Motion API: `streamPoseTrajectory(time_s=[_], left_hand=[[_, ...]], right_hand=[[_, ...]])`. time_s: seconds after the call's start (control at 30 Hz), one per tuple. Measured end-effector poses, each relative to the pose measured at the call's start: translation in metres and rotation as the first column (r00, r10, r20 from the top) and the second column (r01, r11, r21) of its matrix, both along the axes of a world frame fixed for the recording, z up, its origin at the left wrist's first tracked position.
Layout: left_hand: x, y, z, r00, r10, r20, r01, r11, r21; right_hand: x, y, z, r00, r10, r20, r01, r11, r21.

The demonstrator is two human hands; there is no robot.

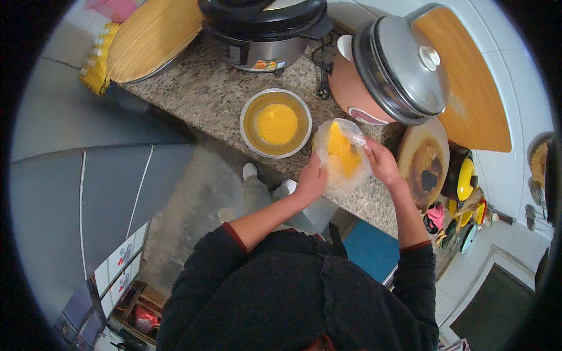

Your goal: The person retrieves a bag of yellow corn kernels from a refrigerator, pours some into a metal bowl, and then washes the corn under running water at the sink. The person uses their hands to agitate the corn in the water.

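Observation:
Between my two hands is a clear plastic bag (342,153) with fine yellow grain inside, held above the counter's front edge. My left hand (312,179) grips its left side. The fingers of my right hand (381,160) pinch the bag's upper right side. Just left of the bag, a round metal bowl (246,134) stands on the speckled stone counter (197,87). More of the same yellow grain (276,123) covers the bottom of that bowl.
An electric pressure cooker (263,48) stands behind the bowl. To the right are a pink lidded pot (351,87), a wooden board (474,87) against the wall and a stained round board (423,162). A round straw-coloured lid (153,39) lies at the left end.

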State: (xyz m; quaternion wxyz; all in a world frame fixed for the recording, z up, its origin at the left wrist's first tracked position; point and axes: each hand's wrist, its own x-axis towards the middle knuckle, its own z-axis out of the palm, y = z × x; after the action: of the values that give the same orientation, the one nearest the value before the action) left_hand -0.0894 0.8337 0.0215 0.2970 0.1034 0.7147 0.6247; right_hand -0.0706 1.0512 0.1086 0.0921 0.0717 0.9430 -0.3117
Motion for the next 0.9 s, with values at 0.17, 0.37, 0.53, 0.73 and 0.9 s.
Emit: streamPoseTrajectory(time_s=[0.17, 0.37, 0.53, 0.73, 0.9], left_hand=[[-0.005, 0.004, 0.022, 0.964, -0.247, -0.096, 0.222, 0.951, -0.214], [-0.009, -0.002, 0.038, 0.909, -0.349, -0.227, 0.250, 0.893, -0.374], [-0.003, -0.014, 0.046, 0.802, -0.350, -0.484, 0.161, 0.907, -0.389], [-0.024, -0.082, 0.024, 0.669, 0.180, 0.721, -0.292, 0.956, 0.032], [-0.063, -0.096, 0.008, 0.668, 0.395, 0.630, -0.566, 0.820, 0.087]], right_hand=[[0.033, 0.016, -0.021, 0.955, -0.269, -0.129, 0.273, 0.962, 0.017], [0.047, 0.022, -0.011, 0.915, -0.301, -0.268, 0.298, 0.953, -0.053], [0.065, 0.026, -0.016, 0.913, -0.337, -0.230, 0.327, 0.941, -0.082], [0.063, 0.006, 0.013, 0.862, -0.357, -0.361, 0.409, 0.909, 0.078], [0.064, -0.014, 0.026, 0.783, -0.373, -0.498, 0.503, 0.851, 0.153]])
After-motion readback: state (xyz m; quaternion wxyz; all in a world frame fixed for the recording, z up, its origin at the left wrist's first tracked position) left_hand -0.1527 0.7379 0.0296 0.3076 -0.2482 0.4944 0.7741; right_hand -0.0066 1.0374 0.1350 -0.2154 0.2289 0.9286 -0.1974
